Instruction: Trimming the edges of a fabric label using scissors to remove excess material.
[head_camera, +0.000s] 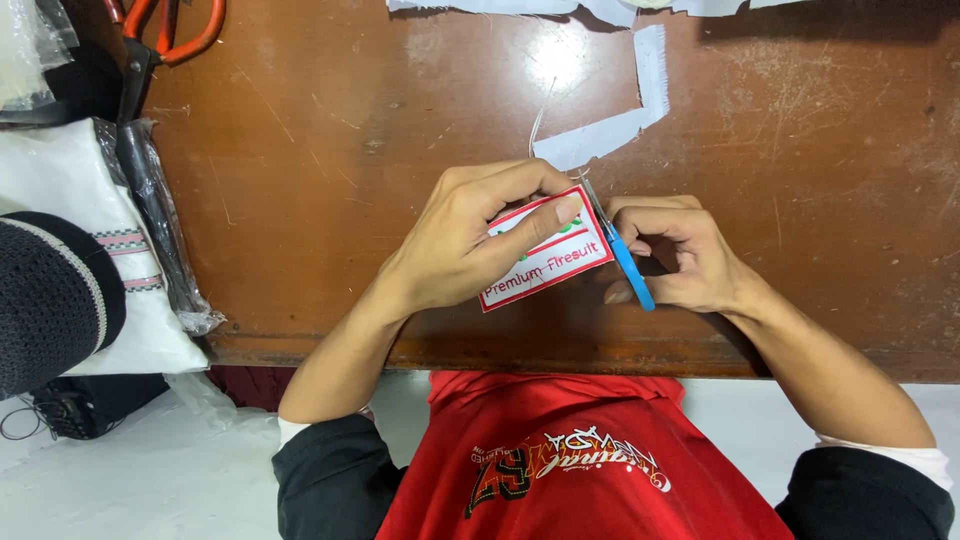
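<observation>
Far left: a clear plastic bag (150, 215) holding folded white cloth (60, 190), with orange-handled scissors (165, 35) above. Centre: left hand (470, 240) closed on a white, red-bordered patch (545, 252), thumb pressing its face. Right hand (680, 255) closed around blue-handled snips (618, 245) at the patch's right edge. White fabric scrap (620, 110) beyond, on a scratched brown table (330, 150).

Red-bordered white rectangular label (548, 262) at table edge
</observation>
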